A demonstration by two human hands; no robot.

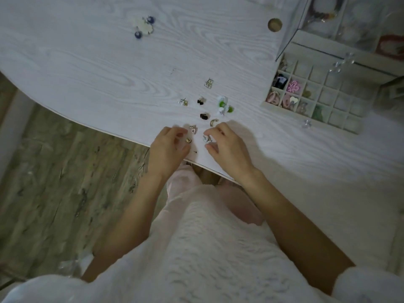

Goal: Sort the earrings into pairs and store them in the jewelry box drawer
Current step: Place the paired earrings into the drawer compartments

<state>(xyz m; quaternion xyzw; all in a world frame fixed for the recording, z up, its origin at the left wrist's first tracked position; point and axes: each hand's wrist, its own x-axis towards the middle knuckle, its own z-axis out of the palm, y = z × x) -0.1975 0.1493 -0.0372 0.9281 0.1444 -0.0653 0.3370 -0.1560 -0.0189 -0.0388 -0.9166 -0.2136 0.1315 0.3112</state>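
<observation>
Several small earrings lie scattered on the white table near its front edge. My left hand pinches a small gold earring. My right hand pinches a white and silver earring. Just beyond my fingers lie a silver earring, a gold hoop, two black earrings, and green-and-white flower earrings. A white and blue pair lies far back. The open jewelry box drawer with a grid of compartments stands at the right, some cells holding pink, black and green pieces.
The jewelry box body with a clear lid rises behind the drawer at the top right. A round brown knob sits on the table near it. A clear drawer handle sticks out from the drawer front. Wooden floor shows at the left.
</observation>
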